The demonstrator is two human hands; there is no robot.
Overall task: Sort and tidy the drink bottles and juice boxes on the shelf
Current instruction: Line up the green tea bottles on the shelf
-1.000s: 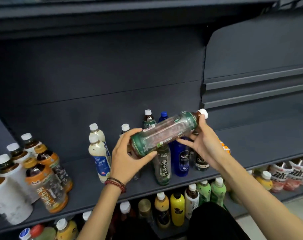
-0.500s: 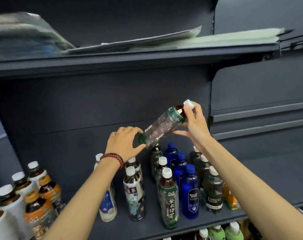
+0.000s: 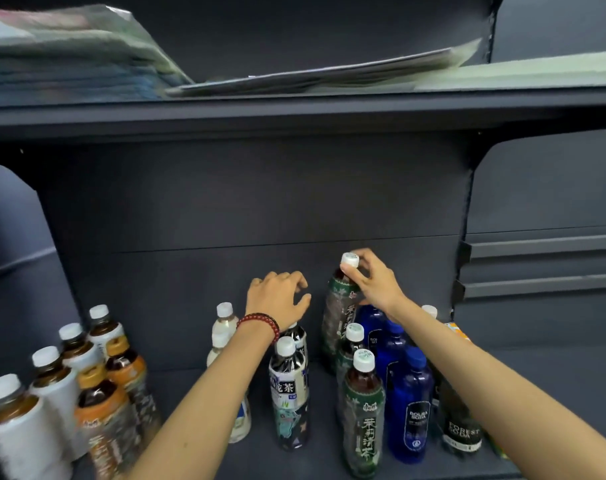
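Far left of the shelf point(image 3: 197, 459): a cluster of tea bottles with white and orange labels point(image 3: 97, 386), upright, well apart from both hands. Next right, two pale milky bottles point(image 3: 225, 327) stand partly hidden behind the left forearm, and a dark bottle with a white label point(image 3: 289, 386) stands just below the wrist. Left hand point(image 3: 277, 299) hovers with fingers curled and spread, holding nothing, its fingertips near but apart from the green tea bottle point(image 3: 341, 313). That bottle stands at the back of the shelf, long axis close to vertical, tilted slightly. Right hand point(image 3: 372, 282) pinches its white cap and neck from the right side and above; the grip is closed on the bottle. Two matching green bottles point(image 3: 362, 410) line up in front of it. Blue soda bottles point(image 3: 410, 403) touch the row on the right, under the right forearm; a dark soda bottle point(image 3: 462, 427) farther right. Judgement: the bottle needs settling upright behind its row; the blue bottles crowd that side.
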